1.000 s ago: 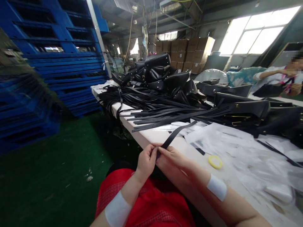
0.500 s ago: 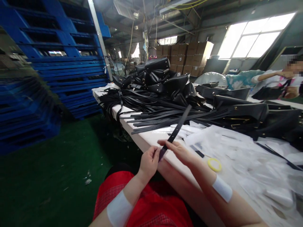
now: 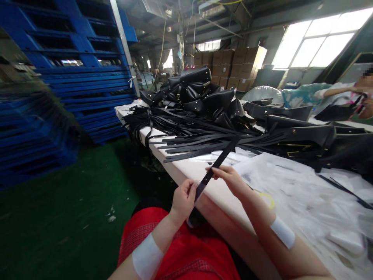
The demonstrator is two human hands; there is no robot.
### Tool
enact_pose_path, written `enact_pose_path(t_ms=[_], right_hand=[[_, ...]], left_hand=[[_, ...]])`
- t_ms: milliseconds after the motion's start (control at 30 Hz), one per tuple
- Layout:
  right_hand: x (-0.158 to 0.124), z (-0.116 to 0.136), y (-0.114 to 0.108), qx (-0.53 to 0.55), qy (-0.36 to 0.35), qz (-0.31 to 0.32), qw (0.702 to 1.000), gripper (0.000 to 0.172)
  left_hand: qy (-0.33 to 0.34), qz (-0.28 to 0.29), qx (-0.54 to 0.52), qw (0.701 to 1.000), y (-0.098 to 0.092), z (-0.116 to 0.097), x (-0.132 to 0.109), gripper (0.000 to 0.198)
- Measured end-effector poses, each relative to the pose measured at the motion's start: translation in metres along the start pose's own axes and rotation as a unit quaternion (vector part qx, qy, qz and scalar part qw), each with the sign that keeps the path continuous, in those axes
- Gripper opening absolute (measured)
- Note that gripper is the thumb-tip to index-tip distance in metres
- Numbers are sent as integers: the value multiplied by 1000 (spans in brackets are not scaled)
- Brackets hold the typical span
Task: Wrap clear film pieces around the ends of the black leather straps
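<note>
A black strap (image 3: 223,156) with small holes slants up and away from me over the table's near edge. My left hand (image 3: 183,199) is closed on its lower end, where something clear, perhaps a plastic sleeve, hangs just below. Higher up, my right hand (image 3: 230,179) pinches the strap between thumb and fingers. Behind it many loose black straps (image 3: 180,149) lie in a bundle, their ends toward the table edge. A heap of black bags (image 3: 201,91) with metal studs rises beyond them.
Clear plastic bags (image 3: 291,194) and a yellow ring (image 3: 267,200), perhaps a tape roll, lie on the white table (image 3: 175,168) at right. More black bags (image 3: 309,136) stand behind. Blue pallets (image 3: 96,93) are stacked at left. A co-worker (image 3: 344,95) handles black material at far right.
My right hand has slid up the strap, away from my left hand, and now pinches it. The strap has turned slightly; my left hand keeps its place.
</note>
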State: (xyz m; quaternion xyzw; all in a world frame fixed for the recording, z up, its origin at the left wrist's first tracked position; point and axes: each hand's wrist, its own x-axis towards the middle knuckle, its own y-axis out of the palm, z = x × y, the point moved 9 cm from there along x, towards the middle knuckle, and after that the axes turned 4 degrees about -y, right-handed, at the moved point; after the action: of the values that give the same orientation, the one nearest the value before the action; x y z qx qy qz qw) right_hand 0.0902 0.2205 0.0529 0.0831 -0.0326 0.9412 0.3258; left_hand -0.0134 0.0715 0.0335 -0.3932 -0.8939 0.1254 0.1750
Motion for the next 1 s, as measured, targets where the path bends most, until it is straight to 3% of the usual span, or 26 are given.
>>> enact_pose_path(t_ms=[67, 133, 267, 367, 700, 900, 1000], right_hand=[[-7, -6, 29, -29, 20, 71, 997, 29], [-8, -6, 36, -21, 23, 77, 997, 28], [-2, 6, -3, 45, -4, -52, 998, 35], [0, 9, -16, 34, 3, -66, 997, 40], [-13, -24, 44, 56, 97, 60, 992, 52], [-21, -37, 61, -43, 119, 106, 986, 48], [-31, -30, 61, -83, 104, 105, 986, 45]], left_hand=[[1, -21, 1, 1000, -6, -2, 0, 27], [0, -31, 12, 999, -9, -1, -2, 24], [4, -21, 36, 999, -8, 5, -6, 23], [-7, 0, 38, 999, -3, 9, -8, 26], [-1, -32, 59, 998, -10, 8, -8, 25], [31, -42, 100, 994, -16, -2, -9, 27], [33, -25, 97, 994, -16, -3, -14, 30]])
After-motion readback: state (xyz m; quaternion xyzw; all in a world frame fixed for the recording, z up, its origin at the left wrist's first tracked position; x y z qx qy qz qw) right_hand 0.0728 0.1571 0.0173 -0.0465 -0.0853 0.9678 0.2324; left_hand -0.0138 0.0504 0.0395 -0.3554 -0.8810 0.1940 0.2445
